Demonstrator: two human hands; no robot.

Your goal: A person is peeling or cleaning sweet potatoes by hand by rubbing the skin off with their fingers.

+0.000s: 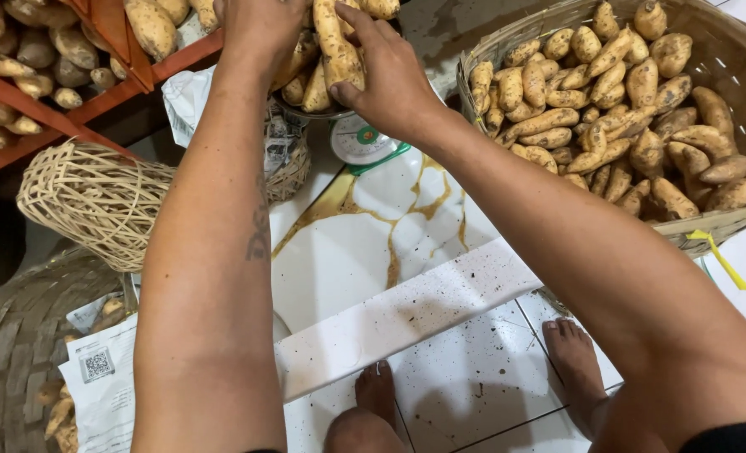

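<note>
Both my arms reach forward over a weighing scale [358, 139] whose pan is piled with pale yellow sweet potatoes [316, 91]. My right hand [390, 71] grips a long sweet potato [337, 46] on top of the pile, fingers curled around it. My left hand [260, 25] rests on the left side of the same pile; its fingers are cut off by the top edge of the view, so what they hold is hidden.
A big woven basket [725, 222] full of sweet potatoes stands at the right. An orange crate [71, 113] with more is at the upper left, a small empty wicker basket [96, 201] below it. My bare feet [570, 356] stand on white tiles by a step [406, 315].
</note>
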